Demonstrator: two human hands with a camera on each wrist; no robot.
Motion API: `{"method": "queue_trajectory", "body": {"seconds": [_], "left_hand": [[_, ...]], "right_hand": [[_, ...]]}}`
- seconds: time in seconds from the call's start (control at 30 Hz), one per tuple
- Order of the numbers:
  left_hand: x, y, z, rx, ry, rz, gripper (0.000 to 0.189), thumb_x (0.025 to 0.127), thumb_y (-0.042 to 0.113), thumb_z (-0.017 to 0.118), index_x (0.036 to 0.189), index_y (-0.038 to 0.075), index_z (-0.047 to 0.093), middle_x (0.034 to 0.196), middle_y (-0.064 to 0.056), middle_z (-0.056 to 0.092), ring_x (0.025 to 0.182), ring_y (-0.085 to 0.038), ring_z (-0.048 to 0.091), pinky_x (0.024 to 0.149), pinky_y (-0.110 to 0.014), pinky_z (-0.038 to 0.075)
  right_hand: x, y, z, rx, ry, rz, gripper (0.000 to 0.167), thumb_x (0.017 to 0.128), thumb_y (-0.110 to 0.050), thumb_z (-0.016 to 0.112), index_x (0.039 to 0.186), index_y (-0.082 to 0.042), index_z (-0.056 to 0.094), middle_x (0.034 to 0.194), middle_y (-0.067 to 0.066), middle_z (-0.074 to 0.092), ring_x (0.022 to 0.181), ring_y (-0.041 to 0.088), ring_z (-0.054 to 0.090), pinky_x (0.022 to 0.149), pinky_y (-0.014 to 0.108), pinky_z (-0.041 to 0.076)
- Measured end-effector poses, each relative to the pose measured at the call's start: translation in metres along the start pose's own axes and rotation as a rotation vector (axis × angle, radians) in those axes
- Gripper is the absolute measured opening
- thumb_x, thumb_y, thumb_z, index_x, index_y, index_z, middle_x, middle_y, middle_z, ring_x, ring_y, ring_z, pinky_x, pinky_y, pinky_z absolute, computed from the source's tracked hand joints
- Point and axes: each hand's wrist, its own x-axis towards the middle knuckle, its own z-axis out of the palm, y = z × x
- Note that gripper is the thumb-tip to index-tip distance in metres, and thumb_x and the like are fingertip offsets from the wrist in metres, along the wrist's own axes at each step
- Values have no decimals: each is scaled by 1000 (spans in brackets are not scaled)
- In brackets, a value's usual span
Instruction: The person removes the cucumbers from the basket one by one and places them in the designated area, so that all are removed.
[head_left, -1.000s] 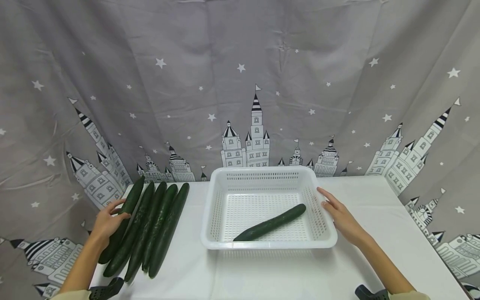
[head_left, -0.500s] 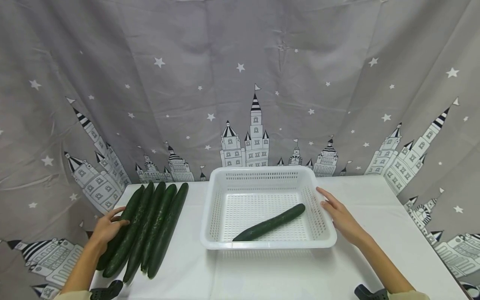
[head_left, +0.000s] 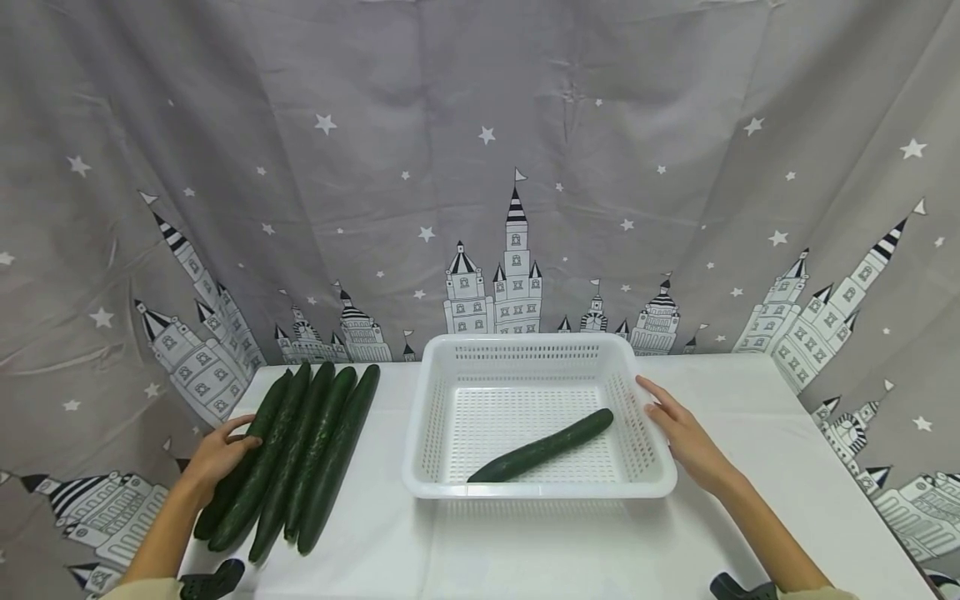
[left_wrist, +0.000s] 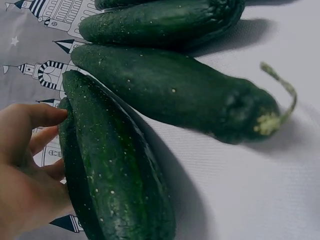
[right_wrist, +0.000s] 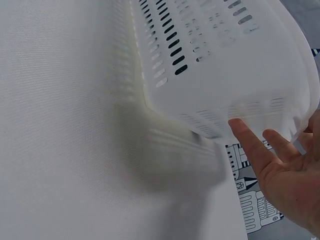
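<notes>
Several dark green cucumbers (head_left: 337, 462) lie side by side on the left of the table. My left hand (head_left: 215, 458) is beside the leftmost cucumber (head_left: 258, 414). In the left wrist view, the fingertips (left_wrist: 61, 117) touch that cucumber's outer side, and none reach over to its far side. One cucumber (head_left: 540, 447) lies aslant inside a white plastic basket (head_left: 540, 490) in the middle. At the basket's right side is my right hand (head_left: 686, 442). The right wrist view shows its extended fingers (right_wrist: 245, 137) against the basket's outer wall, while its thumb is hard to make out.
A white cloth (head_left: 720, 371) covers the table. Behind and at both sides hangs a grey curtain (head_left: 480, 83) printed with castles and stars. A dark strap with a device (head_left: 213, 581) sits on the left wrist, and a similar one (head_left: 742, 587) on the right.
The leftmost cucumber, slightly raised and farther back a second ago, has come down alongside the others, and my left hand has lowered with it. The right hand and basket stay put.
</notes>
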Motion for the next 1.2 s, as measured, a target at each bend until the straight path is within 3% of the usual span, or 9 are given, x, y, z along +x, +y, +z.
{"method": "queue_trajectory", "body": {"seconds": [0.1, 0.27, 0.3, 0.43, 0.5, 0.8, 1.03, 1.2], "left_hand": [[2, 1, 2, -15, 56, -1, 67, 104, 23, 44, 154, -8, 14, 148, -45, 20, 129, -60, 33, 101, -67, 34], [3, 11, 9, -69, 258, 22, 65, 103, 23, 47, 155, -7, 20, 151, -38, 26, 134, -55, 33, 105, -63, 33], [3, 16, 11, -66, 298, 29, 65, 103, 25, 48, 155, -4, 24, 151, -35, 29, 134, -52, 33, 103, -59, 38], [-1, 37, 21, -109, 343, 121, 64, 102, 27, 53, 155, 0, 30, 149, -29, 38, 134, -46, 37, 100, -53, 41], [-5, 49, 26, -131, 327, 181, 63, 103, 27, 54, 154, 0, 31, 148, -27, 39, 133, -45, 38, 101, -51, 42], [-21, 101, 57, -141, 123, 429, 62, 104, 20, 57, 155, 1, 29, 150, -26, 38, 135, -43, 38, 106, -58, 36], [-34, 134, 96, -129, 16, 536, 58, 102, 14, 60, 153, 4, 36, 148, -21, 44, 134, -40, 43, 106, -53, 39], [-46, 160, 131, -142, -29, 608, 55, 97, 2, 62, 149, 4, 43, 143, -20, 50, 125, -39, 53, 99, -48, 48]], "right_hand": [[0, 0, 0, -3, 0, -3, 57, 111, -29, 34, 161, -12, 15, 154, 33, 26, 127, 51, 47, 90, 48, 54], [0, 0, 0, -11, 2, -2, 57, 111, -30, 34, 161, -12, 15, 153, 33, 26, 127, 51, 48, 89, 48, 54], [0, 0, 0, -9, 2, 0, 57, 111, -30, 34, 161, -12, 15, 154, 33, 27, 127, 51, 48, 89, 48, 54], [0, 0, -1, -2, -3, -1, 57, 111, -30, 34, 161, -12, 14, 154, 33, 25, 128, 52, 46, 90, 49, 54], [0, 0, -1, 3, -2, -1, 57, 111, -29, 34, 161, -11, 15, 154, 33, 25, 128, 52, 45, 90, 49, 53], [0, 0, 0, 6, -1, 9, 57, 111, -29, 34, 161, -11, 14, 154, 33, 25, 129, 53, 44, 91, 49, 53], [1, 0, -1, 11, -5, -6, 57, 111, -29, 34, 161, -11, 14, 152, 34, 27, 127, 52, 46, 90, 48, 54], [1, 1, -2, 26, -14, -7, 57, 111, -29, 34, 161, -13, 14, 153, 33, 27, 128, 52, 45, 91, 48, 53]]}}
